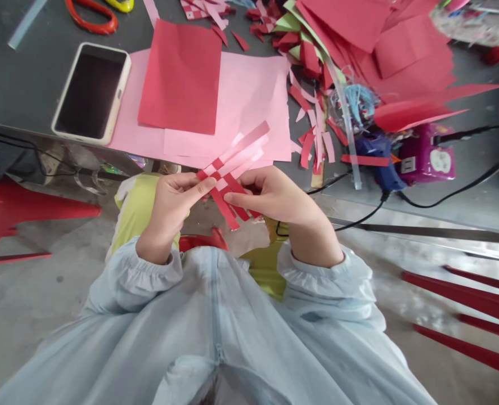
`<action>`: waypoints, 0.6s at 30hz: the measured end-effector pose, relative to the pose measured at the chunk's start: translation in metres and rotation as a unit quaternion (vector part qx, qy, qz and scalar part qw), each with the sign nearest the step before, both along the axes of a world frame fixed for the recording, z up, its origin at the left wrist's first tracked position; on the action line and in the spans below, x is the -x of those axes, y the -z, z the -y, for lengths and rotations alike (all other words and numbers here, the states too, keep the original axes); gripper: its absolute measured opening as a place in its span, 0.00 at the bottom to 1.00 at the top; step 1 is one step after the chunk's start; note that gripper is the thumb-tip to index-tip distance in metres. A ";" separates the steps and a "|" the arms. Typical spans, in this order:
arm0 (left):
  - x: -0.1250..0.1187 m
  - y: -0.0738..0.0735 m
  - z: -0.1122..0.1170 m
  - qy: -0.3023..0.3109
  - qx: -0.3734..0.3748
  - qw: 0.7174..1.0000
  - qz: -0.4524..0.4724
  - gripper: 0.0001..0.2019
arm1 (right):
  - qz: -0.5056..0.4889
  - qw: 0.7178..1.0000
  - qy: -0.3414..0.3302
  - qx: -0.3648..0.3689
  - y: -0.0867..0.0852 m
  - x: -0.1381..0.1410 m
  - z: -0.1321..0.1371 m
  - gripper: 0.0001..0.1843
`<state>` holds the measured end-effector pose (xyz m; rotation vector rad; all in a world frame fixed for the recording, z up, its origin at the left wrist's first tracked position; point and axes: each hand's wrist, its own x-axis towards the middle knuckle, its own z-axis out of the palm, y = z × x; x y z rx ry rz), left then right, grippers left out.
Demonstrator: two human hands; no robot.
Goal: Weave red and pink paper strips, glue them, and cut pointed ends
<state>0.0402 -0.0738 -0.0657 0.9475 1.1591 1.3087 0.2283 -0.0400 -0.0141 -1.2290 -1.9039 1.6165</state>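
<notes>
Item: woven paper strips (228, 183), red and pink, held above your lap at the surface (25, 84) edge. Light, floppy, tears easily. Your left hand (173, 211) and right hand (274, 197) pinch it; grip at the woven crossing.

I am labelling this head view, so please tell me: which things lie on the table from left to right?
Phone → red paper sheet → loose cut strips → blue string tangle → purple device.

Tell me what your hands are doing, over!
Left hand and right hand pinch the woven paper strips. Red and pink, held off the table. Phone, paper sheets lie there, apart.
</notes>
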 end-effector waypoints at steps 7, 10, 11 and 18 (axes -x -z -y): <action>-0.003 -0.003 -0.001 -0.014 0.002 0.999 0.047 0.11 | -0.034 0.998 0.041 0.014 -0.001 -0.002 -0.001 0.17; -0.004 -0.005 -0.001 -0.014 0.008 0.998 0.059 0.11 | -0.038 0.998 0.052 0.012 -0.003 -0.001 0.000 0.15; -0.004 -0.006 0.000 -0.015 0.010 0.998 0.059 0.11 | -0.033 0.998 0.051 0.008 -0.003 -0.001 0.001 0.15; -0.006 -0.008 -0.001 -0.041 0.023 0.998 0.053 0.12 | -0.024 0.999 0.047 0.001 -0.005 0.003 0.003 0.17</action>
